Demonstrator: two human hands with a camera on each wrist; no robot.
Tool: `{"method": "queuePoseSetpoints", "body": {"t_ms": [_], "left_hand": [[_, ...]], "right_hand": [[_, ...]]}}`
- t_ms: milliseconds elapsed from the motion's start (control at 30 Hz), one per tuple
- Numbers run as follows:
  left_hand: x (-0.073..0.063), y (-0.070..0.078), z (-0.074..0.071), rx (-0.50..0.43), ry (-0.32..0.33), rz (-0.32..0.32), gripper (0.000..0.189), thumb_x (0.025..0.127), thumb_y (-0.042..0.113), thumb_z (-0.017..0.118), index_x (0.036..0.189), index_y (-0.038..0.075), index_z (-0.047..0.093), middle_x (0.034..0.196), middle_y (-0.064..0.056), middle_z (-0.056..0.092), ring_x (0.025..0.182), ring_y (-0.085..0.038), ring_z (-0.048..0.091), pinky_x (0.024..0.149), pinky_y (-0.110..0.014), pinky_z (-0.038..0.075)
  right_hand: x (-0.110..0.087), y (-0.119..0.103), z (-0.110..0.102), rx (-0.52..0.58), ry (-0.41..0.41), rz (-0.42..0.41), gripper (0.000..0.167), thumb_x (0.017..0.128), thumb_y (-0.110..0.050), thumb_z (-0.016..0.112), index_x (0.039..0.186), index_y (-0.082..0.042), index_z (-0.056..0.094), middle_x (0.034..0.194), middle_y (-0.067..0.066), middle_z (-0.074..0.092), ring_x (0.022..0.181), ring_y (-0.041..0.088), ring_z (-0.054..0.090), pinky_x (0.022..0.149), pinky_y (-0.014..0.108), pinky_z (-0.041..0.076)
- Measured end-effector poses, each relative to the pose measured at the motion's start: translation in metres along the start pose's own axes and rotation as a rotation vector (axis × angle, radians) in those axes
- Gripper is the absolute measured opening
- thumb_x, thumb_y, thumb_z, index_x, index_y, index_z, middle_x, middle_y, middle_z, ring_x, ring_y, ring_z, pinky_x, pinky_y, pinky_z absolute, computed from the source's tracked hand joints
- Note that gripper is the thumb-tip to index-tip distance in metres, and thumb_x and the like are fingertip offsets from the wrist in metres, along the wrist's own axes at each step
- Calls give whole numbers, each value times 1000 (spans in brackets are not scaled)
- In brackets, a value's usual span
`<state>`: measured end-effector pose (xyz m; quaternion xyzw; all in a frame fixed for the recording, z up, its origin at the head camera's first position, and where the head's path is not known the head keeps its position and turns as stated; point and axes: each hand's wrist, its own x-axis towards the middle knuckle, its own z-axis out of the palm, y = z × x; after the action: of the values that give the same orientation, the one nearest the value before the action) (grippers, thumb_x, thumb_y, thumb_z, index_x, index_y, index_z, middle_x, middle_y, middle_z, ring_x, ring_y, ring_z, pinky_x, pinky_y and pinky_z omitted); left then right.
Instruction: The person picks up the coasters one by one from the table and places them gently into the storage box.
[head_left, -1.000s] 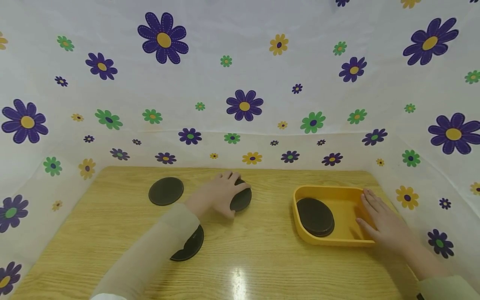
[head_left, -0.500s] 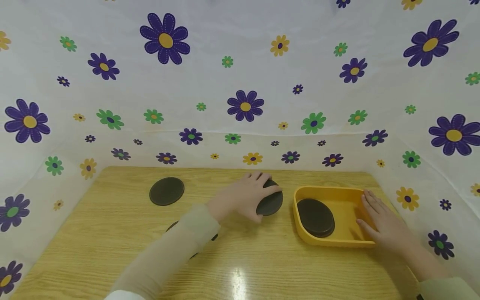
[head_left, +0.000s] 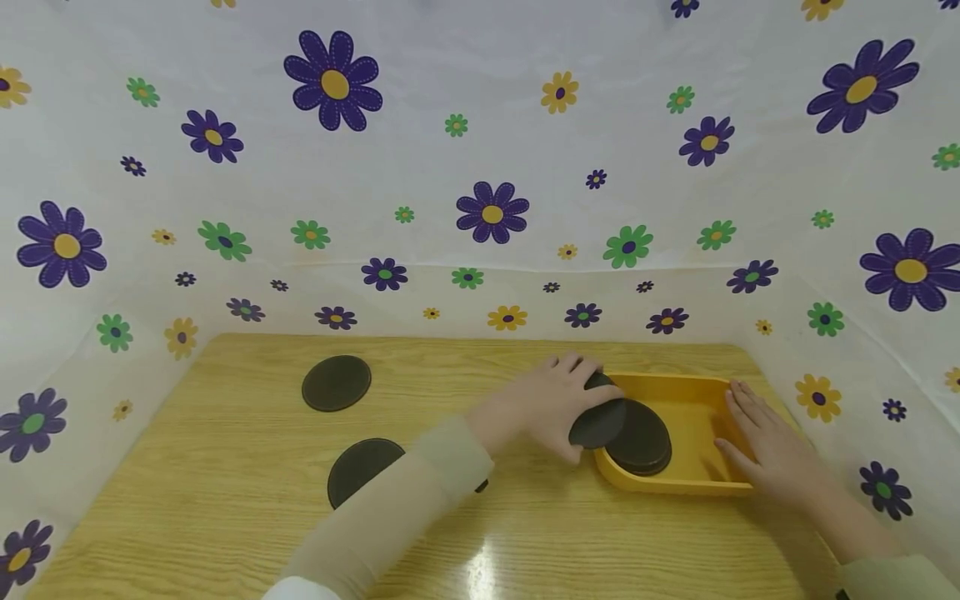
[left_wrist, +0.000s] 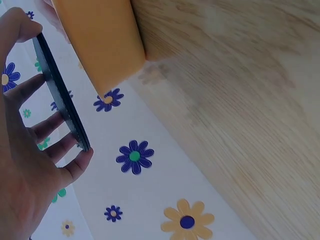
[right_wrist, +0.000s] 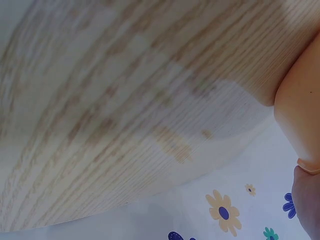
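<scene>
Head view: the left hand (head_left: 551, 408) holds a dark held disc (head_left: 597, 425) at the left wall of a yellow tray (head_left: 705, 485), overlapping that wall from this angle. The left wrist view adds what the head view hides: the held disc is edge-on, thumb at one end, the other fingertips spread along it, clamped; a gap shows between it and the tray's outer side.

Left arm pose: sleeve (head_left: 405, 500) runs diagonally from the lower edge, covering part of the nearer disc (head_left: 363, 467). Right hand (head_left: 776, 450) rests on the tray's right rim, fingers extended and close together, thumb apart over the inside. The right wrist view gives only a sliver of this hand at the tray's rim; finger spacing cannot be told there.

Count: one tray; one disc in hand; two on the wooden table (head_left: 225, 450), the nearer disc and the farther disc (head_left: 337, 383); at least two overlapping discs (head_left: 641, 433) inside the tray at its left, exact number unclear.
</scene>
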<state>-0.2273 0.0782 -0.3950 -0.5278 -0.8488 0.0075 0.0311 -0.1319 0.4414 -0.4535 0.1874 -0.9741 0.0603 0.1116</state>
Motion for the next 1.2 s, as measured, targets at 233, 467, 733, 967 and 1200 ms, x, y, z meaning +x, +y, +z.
{"method": "queuePoseSetpoints", "body": {"t_ms": [233,467,733,967,1200], "left_hand": [[22,14,1,46,-30,27,93,81,64,75,162,37,38,158,-5,39,137,-22,42,112,-42,44],[38,23,2,61,-77,32,94,83,68,72,164,39,33,164,-6,34,142,-23,39,115,-43,42],[56,36,10,89,-52,9,98,82,76,70,165,43,30,165,-2,34,146,-20,38,119,-41,41],[67,44,13,86,-67,-11,96,83,73,70,165,43,29,164,0,34,145,-19,39,119,-39,40],[72,45,20,73,-121,-54,93,86,72,70,165,45,30,168,1,32,149,-18,36,122,-38,38]], "right_hand": [[0,0,0,6,1,9,72,109,-31,52,156,20,32,170,35,20,167,25,-6,121,11,-18],[0,-1,0,-1,-5,17,72,109,-32,52,156,20,33,170,36,21,167,24,-8,119,10,-19],[0,-2,-2,11,4,8,71,110,-30,52,155,21,32,168,37,23,167,28,-4,120,10,-18],[1,-2,-2,24,-12,20,71,110,-31,52,156,19,31,169,37,22,167,34,-1,120,11,-19],[0,-2,-1,26,-30,33,72,110,-31,51,158,19,29,169,37,21,167,33,-3,118,10,-20]]}}
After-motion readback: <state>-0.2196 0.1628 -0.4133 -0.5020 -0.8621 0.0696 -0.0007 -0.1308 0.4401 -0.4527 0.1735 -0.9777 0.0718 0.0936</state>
